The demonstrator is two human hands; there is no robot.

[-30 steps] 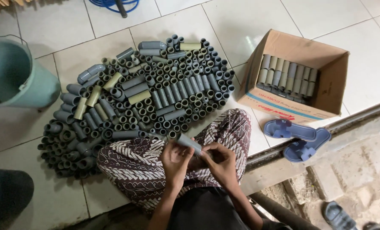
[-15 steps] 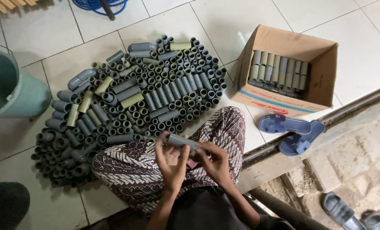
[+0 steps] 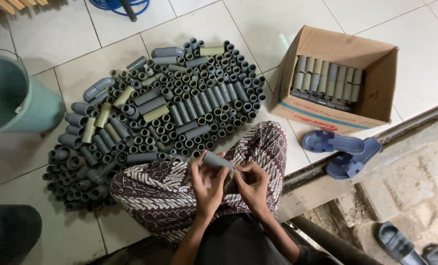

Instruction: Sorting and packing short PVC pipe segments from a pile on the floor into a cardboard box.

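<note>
the grey pipe piece [image 3: 218, 160] has tilted up a little since the earlier frame. left hand [image 3: 206, 182] grasps its body, tube end jutting past the fingertips; right hand [image 3: 251, 184] pinches its near end, so fitting work looks underway.

One view only — a camera worn on the head, looking steeply down past the person's own lap at a tiled floor [image 3: 287, 19]. It sits close above the hands: the left hand [image 3: 206, 184] and right hand [image 3: 252, 185] lie low in the middle of the frame, with the forearms running off the bottom edge. The view faces forward and down, so the pipe pile [image 3: 165, 113] spreads just beyond the knees, the box [image 3: 337, 78] lies up and to the right, and the bucket [image 3: 13, 98] is cut by the left edge. The right side takes in a lower, rougher floor — no second view shares the scene
</note>
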